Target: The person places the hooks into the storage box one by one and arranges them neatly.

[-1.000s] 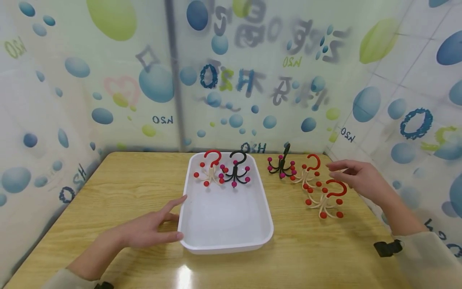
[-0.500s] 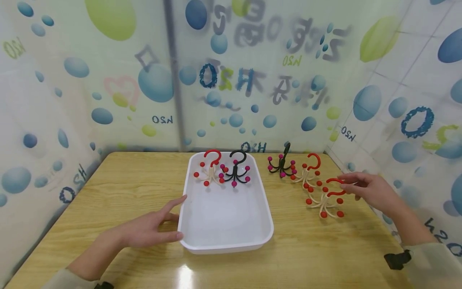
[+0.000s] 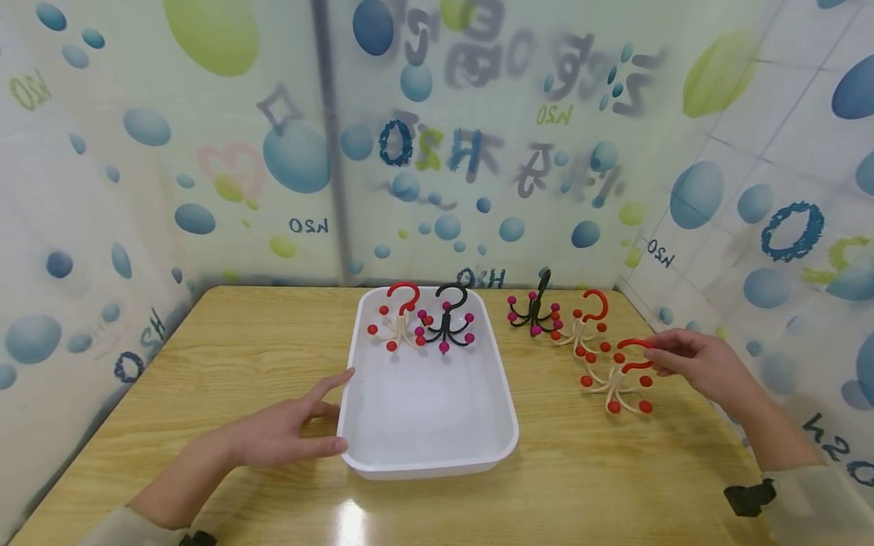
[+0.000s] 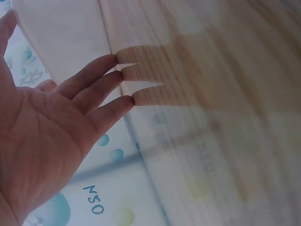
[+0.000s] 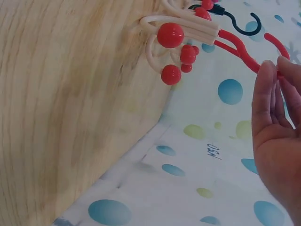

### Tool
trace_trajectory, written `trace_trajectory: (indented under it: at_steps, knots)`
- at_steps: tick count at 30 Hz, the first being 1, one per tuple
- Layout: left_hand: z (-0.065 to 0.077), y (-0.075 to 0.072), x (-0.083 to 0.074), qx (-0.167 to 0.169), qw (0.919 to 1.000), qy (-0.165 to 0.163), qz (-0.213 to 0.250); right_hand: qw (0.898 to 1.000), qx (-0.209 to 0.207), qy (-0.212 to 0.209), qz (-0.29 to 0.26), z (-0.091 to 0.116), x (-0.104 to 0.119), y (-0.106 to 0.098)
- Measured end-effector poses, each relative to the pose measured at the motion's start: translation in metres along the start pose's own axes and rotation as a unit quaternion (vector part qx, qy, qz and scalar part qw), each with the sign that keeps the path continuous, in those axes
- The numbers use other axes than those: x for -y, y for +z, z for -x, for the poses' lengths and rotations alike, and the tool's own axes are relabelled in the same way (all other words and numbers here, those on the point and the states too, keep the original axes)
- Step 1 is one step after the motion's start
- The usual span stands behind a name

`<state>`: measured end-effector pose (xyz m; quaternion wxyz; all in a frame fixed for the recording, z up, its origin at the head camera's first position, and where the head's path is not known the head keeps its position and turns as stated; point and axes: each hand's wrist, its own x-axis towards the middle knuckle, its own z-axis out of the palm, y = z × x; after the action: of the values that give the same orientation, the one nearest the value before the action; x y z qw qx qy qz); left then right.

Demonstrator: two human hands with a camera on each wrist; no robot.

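Observation:
My right hand (image 3: 710, 370) pinches the red hook of a cream multi-prong hanging hook (image 3: 614, 383) on the right of the table. Its curved prongs end in red balls, close over the wood; the right wrist view shows thumb and fingertips meeting on the hook's bend. With fingers spread and fairly straight, my left hand (image 3: 276, 436) touches the left side of a white tray (image 3: 430, 472). Toward the tray's far end stand another cream hanging hook (image 3: 400, 327) with a red top and a black one (image 3: 445, 327) with magenta balls.
Just behind the pinched hook are another cream and red hanging hook (image 3: 579, 334) and a black one (image 3: 534, 312) with magenta balls. The wooden table (image 3: 259, 341) meets patterned curtains (image 3: 239, 189) at the back and sides.
My right hand has come down onto the nearest cream hanging hook and now pinches its red top. The left hand and the tray have stayed in place.

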<state>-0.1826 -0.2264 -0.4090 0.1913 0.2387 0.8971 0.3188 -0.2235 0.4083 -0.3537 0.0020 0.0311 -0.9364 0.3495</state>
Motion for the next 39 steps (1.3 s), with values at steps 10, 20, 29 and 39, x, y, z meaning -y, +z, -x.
trace_trajectory:
  at_steps: [10, 20, 29, 39]
  knots:
    - [-0.001, 0.001, 0.001, -0.001, 1.0000, -0.005, -0.001, 0.999, -0.028, -0.031, 0.009, 0.004, 0.032, 0.002]
    - [0.001, -0.001, -0.001, -0.003, 1.0000, 0.008, 0.000, 0.994, -0.050, -0.090, -0.030, 0.002, 0.084, 0.019]
    - [0.001, -0.001, 0.000, -0.003, 1.0000, 0.003, 0.000, 0.988, -0.033, -0.129, -0.079, -0.010, 0.136, 0.041]
    - [-0.001, 0.001, 0.003, -0.005, 1.0000, -0.004, -0.006, 0.982, 0.025, -0.154, -0.108, -0.033, 0.179, 0.085]
